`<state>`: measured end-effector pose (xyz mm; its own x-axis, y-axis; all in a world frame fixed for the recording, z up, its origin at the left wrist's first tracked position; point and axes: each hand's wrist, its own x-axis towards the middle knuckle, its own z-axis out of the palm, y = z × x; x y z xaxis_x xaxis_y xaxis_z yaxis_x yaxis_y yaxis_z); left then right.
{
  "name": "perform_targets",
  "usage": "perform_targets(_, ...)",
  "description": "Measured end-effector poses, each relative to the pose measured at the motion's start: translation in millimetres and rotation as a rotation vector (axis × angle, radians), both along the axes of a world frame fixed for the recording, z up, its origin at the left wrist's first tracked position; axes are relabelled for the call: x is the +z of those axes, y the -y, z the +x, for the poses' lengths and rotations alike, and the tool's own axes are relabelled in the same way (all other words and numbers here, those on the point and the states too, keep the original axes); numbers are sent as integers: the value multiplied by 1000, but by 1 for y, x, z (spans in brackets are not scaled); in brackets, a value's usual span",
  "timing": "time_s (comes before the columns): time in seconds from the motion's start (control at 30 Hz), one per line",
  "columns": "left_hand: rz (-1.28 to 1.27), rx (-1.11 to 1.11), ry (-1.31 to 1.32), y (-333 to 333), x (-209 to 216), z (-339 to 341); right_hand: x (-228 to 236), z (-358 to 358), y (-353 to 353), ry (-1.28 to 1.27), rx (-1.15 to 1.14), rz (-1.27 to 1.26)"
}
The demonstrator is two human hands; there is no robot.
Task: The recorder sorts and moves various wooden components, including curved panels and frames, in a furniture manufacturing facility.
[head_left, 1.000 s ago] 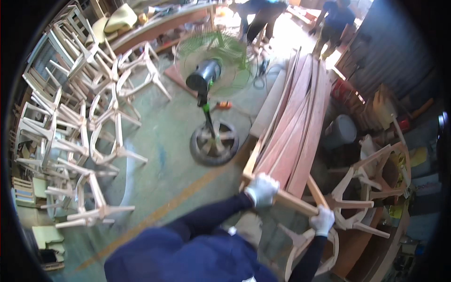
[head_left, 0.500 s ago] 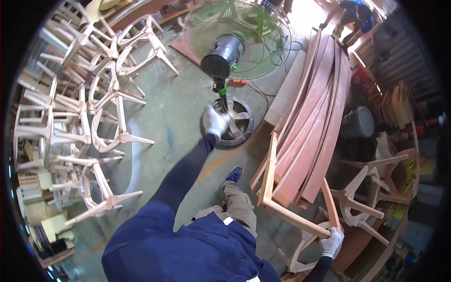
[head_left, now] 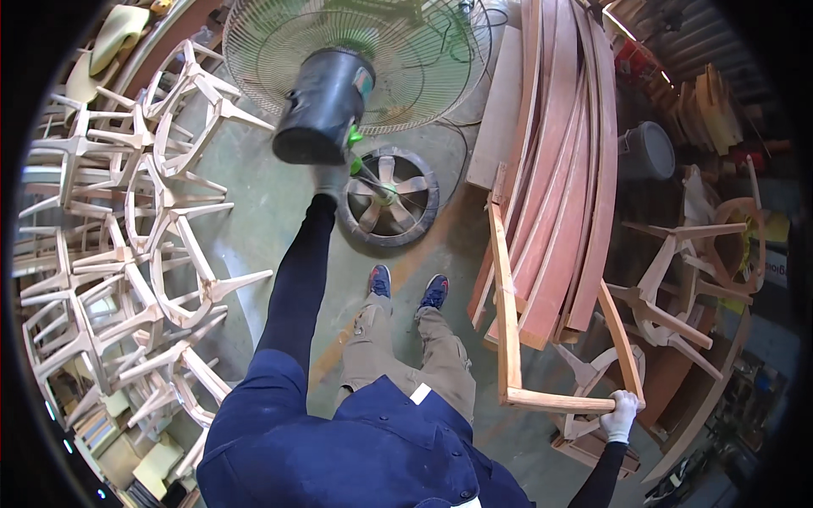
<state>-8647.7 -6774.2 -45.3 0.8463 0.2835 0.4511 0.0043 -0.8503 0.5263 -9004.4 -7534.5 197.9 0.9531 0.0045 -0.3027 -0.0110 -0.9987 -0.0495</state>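
A white-gloved right hand, my right hand (head_left: 620, 415), is wrapped round the near corner of a light wooden frame (head_left: 508, 339). Its bars extend beside long, curved reddish boards (head_left: 559, 220), stacked lengthwise. My left arm reaches forward to a pedestal fan with a black motor housing (head_left: 322, 106) and a green wire guard (head_left: 423, 76). Just below the housing, beside the pole, is my left hand (head_left: 330, 179), also gloved. It is blurred and its fingers are partly hidden, so its grip does not show. The fan's round, spoked base (head_left: 388, 196) rests on the floor.
Many pale wooden chair frames (head_left: 127, 245) are piled along the left. More chair frames (head_left: 669, 288) stand at the right, near a grey bucket (head_left: 648, 152). A cable runs over the floor behind the fan base. My shoes (head_left: 406, 288) are between fan and frame.
My left hand has moved from above the fan base to just under the motor housing. The fan looks nearer. My right hand stays on the frame's corner. The person beyond the boards has left view.
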Motion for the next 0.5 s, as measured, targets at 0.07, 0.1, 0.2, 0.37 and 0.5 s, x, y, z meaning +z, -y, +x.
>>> perform_targets(0.07, -390, -20, 44, -11, 1, -7, 14, -7, 2, -1, -20, -50)
perform_targets(0.1, -389, -30, 45, -23, 5, -8, 16, -10, 2, 9, -31, -56)
perform_targets(0.2, -680, -43, -14, -100, 1, -12, 5, -6, 7, -47, 9, -63)
perform_targets(0.37, -480, -117, 4, -181, -17, -7, 9, -8, 12, -116, -60, -119)
perform_targets(0.5, -119, 117, 23, -288, -43, -22, -36, -4, 38, -79, 45, -69)
